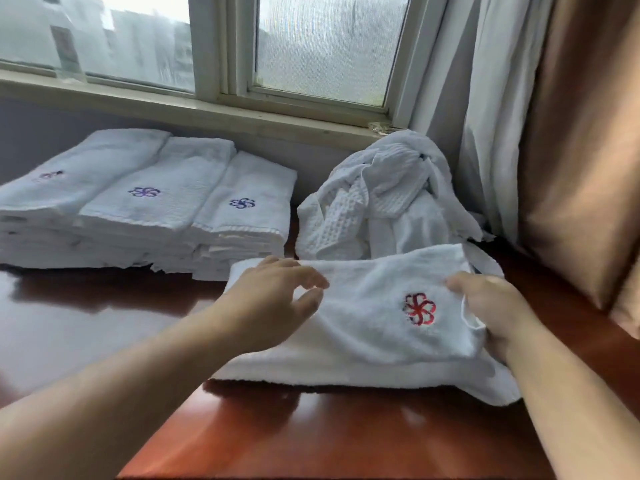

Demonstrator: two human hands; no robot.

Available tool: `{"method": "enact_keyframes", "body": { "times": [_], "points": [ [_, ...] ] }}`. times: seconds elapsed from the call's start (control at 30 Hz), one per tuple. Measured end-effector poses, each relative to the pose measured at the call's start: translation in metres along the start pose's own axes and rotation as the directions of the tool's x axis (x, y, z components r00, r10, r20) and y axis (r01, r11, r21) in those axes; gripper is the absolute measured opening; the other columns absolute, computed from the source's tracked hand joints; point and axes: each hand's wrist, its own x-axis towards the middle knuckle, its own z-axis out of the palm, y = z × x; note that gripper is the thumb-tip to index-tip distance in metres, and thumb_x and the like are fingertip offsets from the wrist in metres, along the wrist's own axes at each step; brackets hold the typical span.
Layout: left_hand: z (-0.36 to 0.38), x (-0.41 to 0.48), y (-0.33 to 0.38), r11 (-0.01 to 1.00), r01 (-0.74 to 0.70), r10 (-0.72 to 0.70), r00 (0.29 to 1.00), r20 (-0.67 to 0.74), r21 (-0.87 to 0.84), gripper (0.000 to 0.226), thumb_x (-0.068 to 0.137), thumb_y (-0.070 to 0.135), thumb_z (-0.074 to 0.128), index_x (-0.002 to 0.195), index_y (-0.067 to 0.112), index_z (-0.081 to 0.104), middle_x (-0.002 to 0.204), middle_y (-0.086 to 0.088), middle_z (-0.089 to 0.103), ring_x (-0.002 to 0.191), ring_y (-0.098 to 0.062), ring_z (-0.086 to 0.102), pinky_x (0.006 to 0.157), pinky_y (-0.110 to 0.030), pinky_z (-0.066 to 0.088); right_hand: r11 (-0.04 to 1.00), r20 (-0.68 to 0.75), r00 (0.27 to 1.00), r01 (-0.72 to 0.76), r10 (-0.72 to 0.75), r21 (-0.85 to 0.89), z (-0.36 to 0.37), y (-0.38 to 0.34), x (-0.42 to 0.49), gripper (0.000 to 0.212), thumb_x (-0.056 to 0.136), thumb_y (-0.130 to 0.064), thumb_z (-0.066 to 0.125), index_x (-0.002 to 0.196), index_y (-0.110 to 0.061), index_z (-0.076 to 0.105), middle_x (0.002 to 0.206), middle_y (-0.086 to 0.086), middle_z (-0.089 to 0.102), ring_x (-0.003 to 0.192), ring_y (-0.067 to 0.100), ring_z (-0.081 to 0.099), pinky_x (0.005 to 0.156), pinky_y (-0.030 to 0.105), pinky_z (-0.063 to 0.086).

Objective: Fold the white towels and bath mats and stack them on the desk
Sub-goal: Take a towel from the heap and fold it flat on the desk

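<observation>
The reddish-brown desk (104, 323) fills the lower half of the view, its top glossy. Behind the desk's far edge runs a window (329, 46) with frosted panes. Past the desk's right end hang a white sheer curtain (485, 98) and a brown curtain (581, 150).

On the desk's far left stand three stacks of folded towels (145, 209), side by side and touching, each top towel showing a purple or blue flower mark. At the desk's far right, up against the curtains, lies a crumpled heap (374, 202) of white waffle-weave cloth, unfolded.

In front of that heap, on the desk's right part, lies the white towel (363, 334), partly folded, one layer doubled over a wider layer that spreads beneath it toward the desk's near side.

The two hands are at opposite ends of this towel, which spans the space between them. The left hand (273, 299) is over the towel's left end, fingers spread and loosely bent, clasping nothing; whether they touch the cloth cannot be told. The right hand (495, 306) grips the towel's right edge, thumb on top and cloth bunched inside the fingers.

A red flower emblem (419, 309) shows on the upper layer, just beside the right hand.
</observation>
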Motion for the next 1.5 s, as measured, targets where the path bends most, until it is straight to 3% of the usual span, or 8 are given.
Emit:
{"method": "enact_keyframes", "body": {
  "times": [0.2,0.37,0.6,0.77,0.97,1.17,1.33,1.5],
  "points": [
    [0.043,-0.003,-0.02,0.948,-0.099,0.012,0.961,0.277,0.302,0.06,0.098,0.066,0.025,0.155,0.049,0.013,0.166,0.013,0.013,0.152,-0.013,0.006,0.12,-0.034,0.0,0.828,0.006,0.999,-0.03,0.04,-0.56,-0.023,0.029,0.01,0.019,0.083,-0.026,0.069,0.096,-0.013,0.069,0.09,0.006,0.073,0.082,0.025,0.07,0.07,0.038,0.056],
    [0.054,-0.011,-0.031,0.936,-0.126,0.036,0.963,0.266,0.329,0.068,0.091,0.07,0.0,0.156,0.05,-0.004,0.166,0.015,-0.009,0.153,-0.008,-0.009,0.121,-0.033,-0.011,0.442,-0.06,0.832,0.23,-0.551,-0.867,0.009,0.022,-0.002,0.047,0.085,-0.029,0.066,0.129,-0.015,0.06,0.13,0.014,0.057,0.122,0.037,0.048,0.096,0.046,0.042],
    [0.039,-0.019,-0.049,0.955,0.296,-0.283,0.877,-0.388,-0.027,0.036,0.098,0.043,0.041,0.127,0.03,0.058,0.133,0.003,0.057,0.122,-0.021,0.047,0.1,-0.042,0.038,0.377,0.491,0.799,0.598,-0.347,-0.707,0.103,0.032,-0.026,0.065,0.098,-0.063,0.03,0.154,-0.03,0.036,0.164,-0.002,0.026,0.152,0.019,0.016,0.122,0.039,0.012],
    [0.022,-0.017,-0.08,0.781,0.623,-0.625,0.778,-0.067,-0.054,0.067,0.081,0.08,0.048,0.103,0.018,0.06,0.091,0.005,0.063,0.082,-0.018,0.059,0.07,-0.036,0.046,0.358,0.461,0.826,0.558,-0.323,-0.749,0.112,0.05,-0.02,0.087,0.082,-0.077,0.006,0.157,-0.037,0.025,0.169,-0.006,0.013,0.155,0.018,0.004,0.126,0.041,0.001],
    [0.002,-0.02,-0.058,0.878,0.408,-0.415,0.91,0.029,-0.248,0.019,0.083,0.047,0.069,0.085,0.029,0.067,0.074,0.012,0.069,0.074,-0.006,0.064,0.066,-0.03,0.051,0.427,0.489,0.828,0.561,-0.277,-0.709,0.11,0.034,-0.024,0.069,0.094,-0.068,0.039,0.154,-0.034,0.027,0.16,-0.01,0.032,0.15,0.019,0.023,0.124,0.044,0.015],
    [-0.091,-0.015,-0.013,0.961,0.116,-0.13,0.991,-0.04,-0.253,0.032,0.075,0.041,0.085,0.092,0.026,0.063,0.082,0.005,0.068,0.081,-0.016,0.065,0.074,-0.037,0.051,0.737,0.582,0.755,0.572,-0.301,-0.361,0.101,-0.053,-0.029,0.132,0.045,-0.078,0.085,0.153,-0.048,0.017,0.146,-0.013,0.047,0.129,0.015,0.052,0.107,0.041,0.047],
    [-0.179,-0.01,0.003,0.999,0.053,-0.053,0.955,-0.293,-0.007,0.028,0.064,0.055,0.084,0.083,0.044,0.065,0.074,0.019,0.065,0.077,0.009,0.059,0.061,-0.009,0.043,0.779,0.708,0.557,0.626,-0.435,-0.015,0.121,-0.123,-0.036,0.045,0.068,-0.045,0.087,0.108,-0.032,0.073,0.104,0.0,0.077,0.097,0.02,0.074,0.078,0.034,0.061],
    [-0.239,-0.001,-0.009,0.958,-0.002,0.179,0.786,-0.592,0.287,0.049,0.068,0.065,0.077,0.112,0.044,0.068,0.104,0.014,0.07,0.102,-0.014,0.057,0.087,-0.029,0.031,0.719,0.541,0.525,0.652,-0.657,0.24,0.174,-0.173,-0.064,0.039,0.078,-0.039,0.081,0.105,-0.014,0.072,0.1,0.007,0.078,0.093,0.025,0.075,0.077,0.037,0.062]
  ]
}}
